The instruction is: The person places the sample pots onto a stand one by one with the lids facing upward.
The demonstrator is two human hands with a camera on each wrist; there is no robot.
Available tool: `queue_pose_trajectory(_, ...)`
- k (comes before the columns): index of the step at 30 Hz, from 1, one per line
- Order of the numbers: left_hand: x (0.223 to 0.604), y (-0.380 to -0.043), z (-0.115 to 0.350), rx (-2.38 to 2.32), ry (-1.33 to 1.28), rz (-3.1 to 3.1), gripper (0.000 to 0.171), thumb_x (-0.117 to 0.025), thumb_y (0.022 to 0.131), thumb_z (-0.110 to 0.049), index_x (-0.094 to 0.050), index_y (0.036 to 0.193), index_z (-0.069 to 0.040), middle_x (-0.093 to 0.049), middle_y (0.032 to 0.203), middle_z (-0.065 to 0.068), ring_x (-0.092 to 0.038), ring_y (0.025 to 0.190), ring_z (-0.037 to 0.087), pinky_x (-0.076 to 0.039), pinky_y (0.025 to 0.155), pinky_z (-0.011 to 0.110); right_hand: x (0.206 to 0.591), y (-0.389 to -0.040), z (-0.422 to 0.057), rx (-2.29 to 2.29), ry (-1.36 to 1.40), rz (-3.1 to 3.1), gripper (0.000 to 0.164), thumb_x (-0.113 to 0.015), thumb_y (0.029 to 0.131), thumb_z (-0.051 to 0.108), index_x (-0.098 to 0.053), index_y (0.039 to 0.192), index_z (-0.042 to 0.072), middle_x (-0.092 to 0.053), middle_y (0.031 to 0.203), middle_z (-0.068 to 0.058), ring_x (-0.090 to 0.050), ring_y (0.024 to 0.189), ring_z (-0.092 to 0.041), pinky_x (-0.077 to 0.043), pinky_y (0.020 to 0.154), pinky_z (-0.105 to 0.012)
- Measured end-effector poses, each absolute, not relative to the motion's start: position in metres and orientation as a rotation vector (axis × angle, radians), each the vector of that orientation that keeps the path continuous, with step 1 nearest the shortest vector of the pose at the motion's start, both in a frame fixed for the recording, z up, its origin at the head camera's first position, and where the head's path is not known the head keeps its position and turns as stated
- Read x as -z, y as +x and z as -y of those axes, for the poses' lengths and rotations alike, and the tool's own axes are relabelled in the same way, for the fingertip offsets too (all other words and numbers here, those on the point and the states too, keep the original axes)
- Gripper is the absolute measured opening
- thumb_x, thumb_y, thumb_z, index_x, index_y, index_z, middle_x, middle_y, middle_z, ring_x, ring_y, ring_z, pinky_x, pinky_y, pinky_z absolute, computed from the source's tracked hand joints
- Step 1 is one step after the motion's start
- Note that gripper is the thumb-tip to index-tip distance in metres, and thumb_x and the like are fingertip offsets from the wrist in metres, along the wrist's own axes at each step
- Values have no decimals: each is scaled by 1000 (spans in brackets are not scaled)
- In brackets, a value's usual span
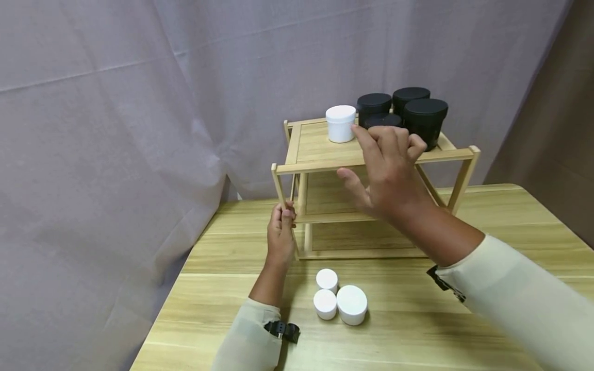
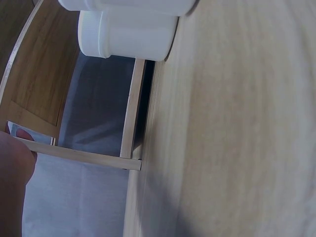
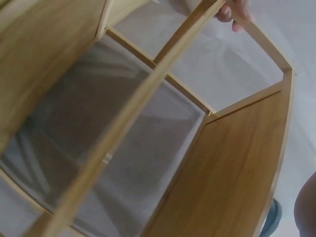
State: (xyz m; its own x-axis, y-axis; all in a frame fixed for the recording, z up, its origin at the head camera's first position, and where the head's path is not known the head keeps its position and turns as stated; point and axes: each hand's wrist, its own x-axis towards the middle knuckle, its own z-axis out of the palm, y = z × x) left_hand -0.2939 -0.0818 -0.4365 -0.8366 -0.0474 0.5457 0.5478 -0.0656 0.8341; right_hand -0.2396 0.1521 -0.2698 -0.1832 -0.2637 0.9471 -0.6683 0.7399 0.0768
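Note:
My left hand point(image 1: 281, 234) grips the left front leg of a wooden three-tier shelf point(image 1: 325, 166) near its middle tier. On the top tier stands a white lidded jar point(image 1: 341, 124). My right hand point(image 1: 392, 167) is raised in front of that tier, thumb and index finger spread apart. Its index fingertip is at the jar's right side; whether it touches I cannot tell. Several black lidded jars point(image 1: 426, 123) stand behind and right of this hand, which partly covers one. In the right wrist view, left-hand fingers point(image 3: 239, 17) show on the frame.
Three white jars stand close together on the wooden table point(image 1: 213, 288) before the shelf: a larger jar point(image 1: 352, 305) and two smaller ones, one nearer jar point(image 1: 325, 304) and one farther jar point(image 1: 327, 281). A grey curtain point(image 1: 116, 154) hangs behind and left.

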Motion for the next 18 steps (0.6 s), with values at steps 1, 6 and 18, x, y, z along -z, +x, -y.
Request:
queue_pose_trajectory(1,437,-294,81,1957,-538,1804,61,-43,112,-44,-53,135,12,-52,98,-4,-51,96,10,-43,83,22,273,-239,-154,-455,726,1755,76,-45,113,58,-55,149,-8,-51,123,-31,-40,109,-49,-18,95,-69)
queue_pose_trajectory(6,437,-294,79,1965,-548,1796,49,-42,116,-31,-54,132,13,-52,100,-1,-49,93,10,-43,82,21,289,-237,-161,-578,669,1727,81,-46,111,61,-53,150,-10,-49,125,-32,-39,111,-50,-15,96,-64)
queue_pose_trajectory(18,433,-295,75,1979,-550,1793,46,-40,117,-26,-52,136,15,-51,97,-4,-50,94,10,-42,82,20,347,-222,-166,-732,635,1757,96,-45,109,68,-45,155,-16,-43,138,-40,-36,126,-56,-22,95,-64)
